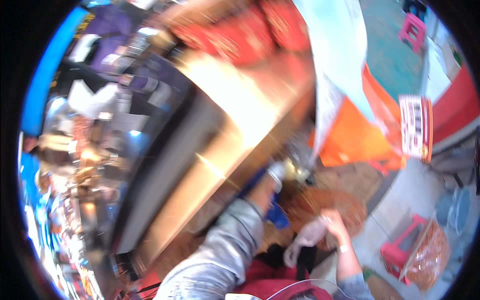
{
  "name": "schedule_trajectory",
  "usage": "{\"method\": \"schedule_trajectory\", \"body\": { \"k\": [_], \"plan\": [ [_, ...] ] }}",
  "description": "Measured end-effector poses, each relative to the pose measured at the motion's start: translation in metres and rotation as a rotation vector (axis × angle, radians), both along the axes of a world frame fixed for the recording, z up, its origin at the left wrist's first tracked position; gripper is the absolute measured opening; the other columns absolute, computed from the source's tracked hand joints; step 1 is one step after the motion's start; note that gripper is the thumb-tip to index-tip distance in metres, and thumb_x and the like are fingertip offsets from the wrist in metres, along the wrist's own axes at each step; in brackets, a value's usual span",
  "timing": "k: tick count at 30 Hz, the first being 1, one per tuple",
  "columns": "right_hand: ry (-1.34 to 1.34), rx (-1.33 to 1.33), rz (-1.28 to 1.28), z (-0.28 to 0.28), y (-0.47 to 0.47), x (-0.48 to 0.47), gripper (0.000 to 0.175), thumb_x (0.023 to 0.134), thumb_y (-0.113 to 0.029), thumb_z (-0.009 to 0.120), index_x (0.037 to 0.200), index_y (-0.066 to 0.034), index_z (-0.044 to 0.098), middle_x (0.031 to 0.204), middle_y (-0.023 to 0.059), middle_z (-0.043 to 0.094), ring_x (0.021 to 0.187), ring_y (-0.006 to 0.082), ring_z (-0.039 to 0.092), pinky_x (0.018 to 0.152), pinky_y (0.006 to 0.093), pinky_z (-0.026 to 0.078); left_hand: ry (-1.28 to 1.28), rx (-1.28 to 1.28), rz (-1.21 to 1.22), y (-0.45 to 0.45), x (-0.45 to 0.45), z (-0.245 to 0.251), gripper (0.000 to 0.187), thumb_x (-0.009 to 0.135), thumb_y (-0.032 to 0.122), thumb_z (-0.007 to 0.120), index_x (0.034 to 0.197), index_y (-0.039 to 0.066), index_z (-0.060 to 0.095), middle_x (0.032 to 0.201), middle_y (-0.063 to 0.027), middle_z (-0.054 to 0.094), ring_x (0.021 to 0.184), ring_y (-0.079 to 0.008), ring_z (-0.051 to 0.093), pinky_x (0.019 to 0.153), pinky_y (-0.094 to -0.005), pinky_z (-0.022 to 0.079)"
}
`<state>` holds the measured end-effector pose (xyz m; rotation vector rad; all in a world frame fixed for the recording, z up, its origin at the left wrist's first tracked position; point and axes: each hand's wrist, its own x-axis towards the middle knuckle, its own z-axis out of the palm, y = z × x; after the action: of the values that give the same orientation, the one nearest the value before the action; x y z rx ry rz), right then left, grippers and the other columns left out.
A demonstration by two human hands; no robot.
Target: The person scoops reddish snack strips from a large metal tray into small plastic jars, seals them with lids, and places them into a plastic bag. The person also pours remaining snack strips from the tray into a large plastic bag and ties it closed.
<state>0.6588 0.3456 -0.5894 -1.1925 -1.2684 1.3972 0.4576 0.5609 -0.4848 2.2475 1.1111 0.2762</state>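
My left arm, in a rolled grey-blue sleeve, reaches forward beside the wooden counter (202, 180); my left hand (277, 172) is blurred among clear plastic and a small pale item, so its grip cannot be made out. My right hand (332, 219) is closed on a crumpled, translucent plastic bag (309, 238) that hangs down to the left. Beneath and behind the right hand lies a large plastic-wrapped bag of orange-brown goods (348, 206). A blue piece of plastic (277, 215) lies between my two arms.
Red packages (240, 41) rest on the counter's far part. An orange bag (352, 138) and a printed card (415, 127) are to the right. A pink plastic stool (401, 243) stands by another bag of orange-brown goods (429, 258). Crowded wares fill the left side.
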Motion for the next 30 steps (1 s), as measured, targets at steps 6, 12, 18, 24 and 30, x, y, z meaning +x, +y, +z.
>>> {"method": "schedule_trajectory", "body": {
  "k": [6, 12, 18, 24, 30],
  "plan": [
    [-0.020, -0.057, -0.068, 0.162, -0.038, 0.009, 0.022, 0.073, 0.001, 0.053, 0.055, -0.0088, 0.044, 0.057, -0.0070, 0.042, 0.054, 0.0053, 0.038, 0.048, 0.0258, 0.031, -0.241, -0.318, -0.400, -0.178, 0.033, 0.039, 0.081, 0.081, 0.029, 0.070, 0.147, 0.010, 0.028, 0.150, -0.0180, 0.028, 0.143, -0.0349, 0.019, 0.115, -0.0443, 0.017],
    [-0.076, 0.189, -0.099, 0.298, -0.063, -0.025, 0.009, 0.075, -0.004, 0.063, 0.083, -0.0026, 0.059, 0.080, 0.0112, 0.059, 0.083, 0.0203, 0.058, 0.074, 0.0325, 0.045, -0.435, -0.218, -0.064, -0.239, 0.045, 0.108, 0.034, 0.096, 0.038, 0.043, 0.109, 0.010, 0.057, 0.095, -0.0112, 0.064, 0.079, -0.0322, 0.060, 0.072, -0.0401, 0.047],
    [-0.596, 0.510, -0.201, 0.404, -0.099, -0.019, 0.033, 0.084, -0.007, 0.065, 0.116, -0.0005, 0.061, 0.092, 0.0154, 0.062, 0.088, 0.0284, 0.063, 0.079, 0.0362, 0.049, -0.621, -0.526, -0.200, -0.238, 0.036, 0.229, 0.029, 0.094, 0.033, 0.051, 0.099, 0.007, 0.062, 0.095, -0.0102, 0.065, 0.083, -0.0228, 0.061, 0.078, -0.0337, 0.047],
    [-0.582, 0.486, -0.367, 0.462, -0.119, -0.032, 0.024, 0.091, -0.008, 0.053, 0.071, 0.0015, 0.060, 0.063, 0.0154, 0.060, 0.051, 0.0238, 0.056, 0.050, 0.0373, 0.042, -0.257, -0.767, -0.082, -0.262, -0.005, 0.354, 0.041, 0.098, 0.031, 0.038, 0.128, 0.010, 0.055, 0.118, -0.0031, 0.063, 0.095, -0.0186, 0.062, 0.095, -0.0312, 0.045],
    [0.020, -0.079, -0.621, 0.499, -0.078, -0.045, 0.041, 0.096, -0.025, 0.052, 0.062, -0.0031, 0.060, 0.061, 0.0065, 0.063, 0.048, 0.0106, 0.054, 0.043, 0.0259, 0.039, -0.576, -0.774, -0.029, -0.254, -0.061, 0.330, 0.027, 0.086, 0.025, 0.065, 0.106, 0.005, 0.065, 0.089, -0.0039, 0.069, 0.080, -0.0146, 0.062, 0.074, -0.0285, 0.050]
  ]
}}
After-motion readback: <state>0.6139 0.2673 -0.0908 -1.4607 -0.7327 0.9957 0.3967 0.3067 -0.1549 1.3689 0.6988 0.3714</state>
